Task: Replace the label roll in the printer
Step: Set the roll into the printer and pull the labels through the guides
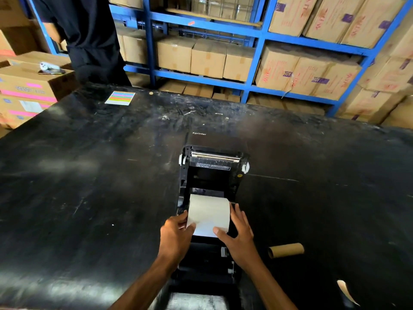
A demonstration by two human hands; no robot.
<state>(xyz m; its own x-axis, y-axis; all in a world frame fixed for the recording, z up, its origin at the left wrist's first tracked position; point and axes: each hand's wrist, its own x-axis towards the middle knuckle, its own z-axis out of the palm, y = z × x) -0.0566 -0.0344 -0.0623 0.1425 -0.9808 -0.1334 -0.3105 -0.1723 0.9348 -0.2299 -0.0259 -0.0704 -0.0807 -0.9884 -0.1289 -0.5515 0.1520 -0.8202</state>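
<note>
Both hands, left hand [176, 233] and right hand [240, 233], grasp the white label roll [209, 212] in the open printer [212, 171] near the worktop [89, 186] front edge

Dim overall; soft glare streaks on the glossy table [93, 198] at near left, wide-angle bowing at edges, slight blur.

I see bare table [93, 198] left and right of the printer [212, 175]. Its raised lid [215, 156] blocks the far side. 1 cardboard core [286, 250] lies near the right; a paper scrap [345, 291] sits nearer me.
</note>
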